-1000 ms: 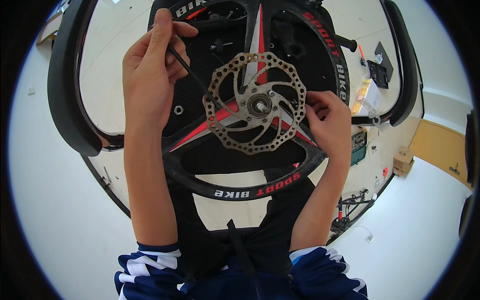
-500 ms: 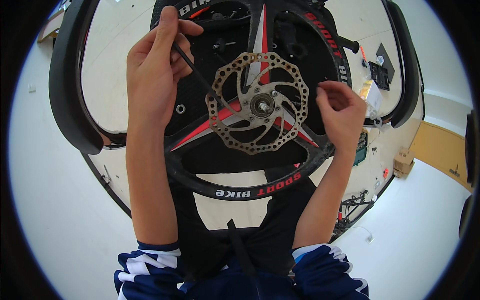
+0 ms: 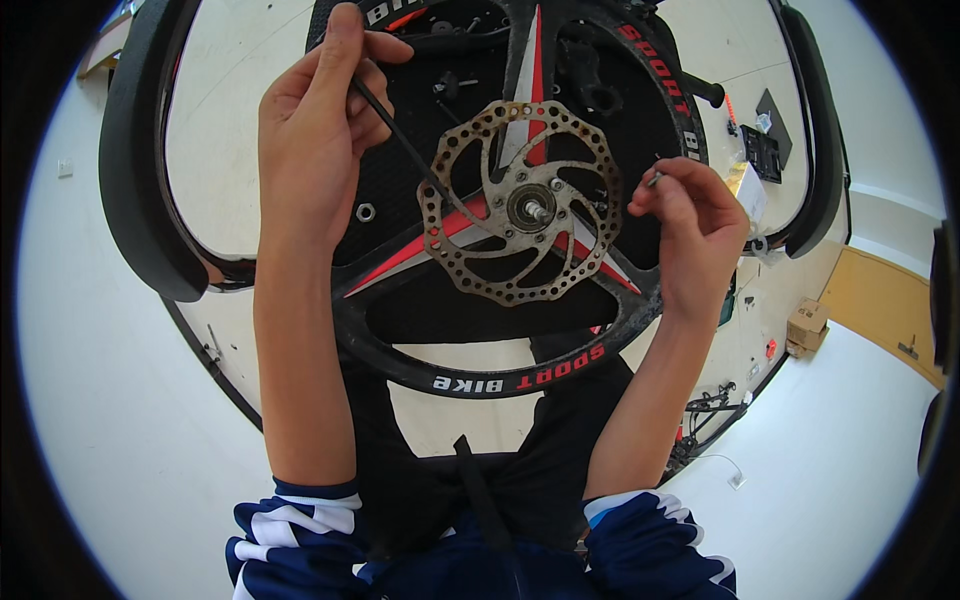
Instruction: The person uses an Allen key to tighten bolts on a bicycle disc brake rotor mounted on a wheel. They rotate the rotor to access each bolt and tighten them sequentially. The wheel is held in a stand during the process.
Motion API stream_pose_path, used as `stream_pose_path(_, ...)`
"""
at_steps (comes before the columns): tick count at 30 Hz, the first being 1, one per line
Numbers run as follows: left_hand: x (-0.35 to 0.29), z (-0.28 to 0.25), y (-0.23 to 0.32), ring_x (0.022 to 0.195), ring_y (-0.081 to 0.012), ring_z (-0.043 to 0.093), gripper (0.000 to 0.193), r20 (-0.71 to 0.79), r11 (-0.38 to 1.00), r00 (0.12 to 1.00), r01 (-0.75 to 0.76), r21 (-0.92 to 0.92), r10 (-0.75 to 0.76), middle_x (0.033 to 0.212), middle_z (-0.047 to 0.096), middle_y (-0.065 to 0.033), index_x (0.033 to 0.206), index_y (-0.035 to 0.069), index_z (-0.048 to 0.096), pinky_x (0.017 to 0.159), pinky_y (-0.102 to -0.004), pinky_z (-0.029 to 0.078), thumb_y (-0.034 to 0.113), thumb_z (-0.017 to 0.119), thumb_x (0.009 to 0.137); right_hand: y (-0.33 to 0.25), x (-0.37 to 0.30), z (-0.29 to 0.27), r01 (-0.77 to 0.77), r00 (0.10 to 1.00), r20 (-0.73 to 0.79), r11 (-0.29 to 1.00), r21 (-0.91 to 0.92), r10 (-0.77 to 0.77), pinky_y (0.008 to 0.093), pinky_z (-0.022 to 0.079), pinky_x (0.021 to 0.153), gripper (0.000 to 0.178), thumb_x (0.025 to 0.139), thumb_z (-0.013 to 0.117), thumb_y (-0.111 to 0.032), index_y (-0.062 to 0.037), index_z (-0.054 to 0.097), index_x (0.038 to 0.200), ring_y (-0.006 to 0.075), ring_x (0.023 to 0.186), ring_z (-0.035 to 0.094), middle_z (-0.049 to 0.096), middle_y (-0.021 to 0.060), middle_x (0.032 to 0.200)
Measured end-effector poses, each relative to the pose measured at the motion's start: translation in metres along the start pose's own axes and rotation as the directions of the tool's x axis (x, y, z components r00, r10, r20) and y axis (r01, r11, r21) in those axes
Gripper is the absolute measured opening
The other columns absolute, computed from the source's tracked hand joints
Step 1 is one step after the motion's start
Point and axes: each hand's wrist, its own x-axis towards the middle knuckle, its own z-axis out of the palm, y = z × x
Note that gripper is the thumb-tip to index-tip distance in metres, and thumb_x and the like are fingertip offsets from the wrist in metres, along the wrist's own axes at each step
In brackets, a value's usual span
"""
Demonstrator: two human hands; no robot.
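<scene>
A bicycle wheel [image 3: 480, 384] with black, red and white spokes lies flat before me, a rusty disc brake rotor [image 3: 515, 293] on its hub. From the rotor's middle the threaded axle [image 3: 538, 211] sticks up. My left hand [image 3: 305, 150], at the wheel's left, is closed around a long dark hex key [image 3: 402, 142]. Its lower end slants across the rotor's left rim toward the hub. Right of the rotor, my right hand [image 3: 703, 225] is raised, thumb and fingers pinching a small metal bolt [image 3: 655, 180], mostly covered by the fingertips.
A loose nut [image 3: 366, 212] lies on the black surface left of the rotor. A small dark part [image 3: 452, 86] rests beyond it. Black armrest-like rails [image 3: 130, 170] flank the wheel. On the floor at right are a black tool case [image 3: 762, 150] and a cardboard box [image 3: 808, 322].
My right hand has shifted slightly right and turned, bringing the small bolt in its fingertips into view. The left hand stays with the hex key, moved only slightly.
</scene>
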Motion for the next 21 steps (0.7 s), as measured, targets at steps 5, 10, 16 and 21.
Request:
stream_pose_path(5, 0.001, 0.004, 0.0, 0.058, -0.0041, 0.028, 0.043, -0.025, 1.0, 1.0, 0.007, 0.013, -0.007, 0.065, 0.032, 0.0065, 0.095, 0.003, 0.066, 0.055, -0.023, 0.027, 0.042, 0.051, 0.105, -0.012, -0.022, 0.02, 0.014, 0.996, 0.093, 0.988, -0.152, 0.0, 0.0256, 0.06, 0.07, 0.02, 0.083, 0.064, 0.014, 0.008, 0.07, 0.102, 0.0151, 0.082, 0.071, 0.07, 0.0108, 0.091)
stream_pose_path(10, 0.0, 0.001, 0.0, 0.058, -0.0038, 0.028, 0.043, -0.025, 1.0, 1.0, 0.011, 0.021, -0.01, 0.065, 0.033, 0.0068, 0.096, 0.003, 0.066, 0.055, -0.023, 0.027, 0.043, 0.051, 0.105, -0.011, -0.026, 0.024, 0.066, 0.987, 0.157, 0.969, -0.238, -0.029, 0.025, 0.059, 0.072, 0.017, 0.084, 0.065, 0.013, 0.0068, 0.071, 0.099, 0.0151, 0.082, 0.071, 0.067, 0.0099, 0.098)
stream_pose_path(16, 0.001, 0.002, 0.0, 0.057, -0.0037, 0.027, 0.044, -0.031, 1.0, 1.0, 0.003, 0.02, -0.003, 0.066, 0.033, 0.0073, 0.096, 0.003, 0.066, 0.054, -0.0227, 0.025, 0.043, 0.051, 0.105, -0.009, -0.027, 0.026, 0.124, 0.98, 0.194, 0.902, -0.413, -0.046, 0.0223, 0.057, 0.072, 0.019, 0.082, 0.068, 0.011, 0.0025, 0.072, 0.099, 0.015, 0.076, 0.071, 0.069, 0.0102, 0.096)
stream_pose_path(21, 0.001, 0.0, -0.002, 0.057, -0.0035, 0.027, 0.045, -0.022, 0.999, 1.0, -0.004, 0.038, 0.005, 0.066, 0.033, 0.0073, 0.097, 0.004, 0.066, 0.054, -0.0227, 0.024, 0.045, 0.051, 0.104, -0.01, -0.028, 0.029, 0.223, 0.965, 0.236, 0.823, -0.523, -0.111, 0.0217, 0.055, 0.069, 0.021, 0.082, 0.068, 0.01, -0.0001, 0.073, 0.099, 0.0153, 0.074, 0.071, 0.07, 0.0094, 0.093)
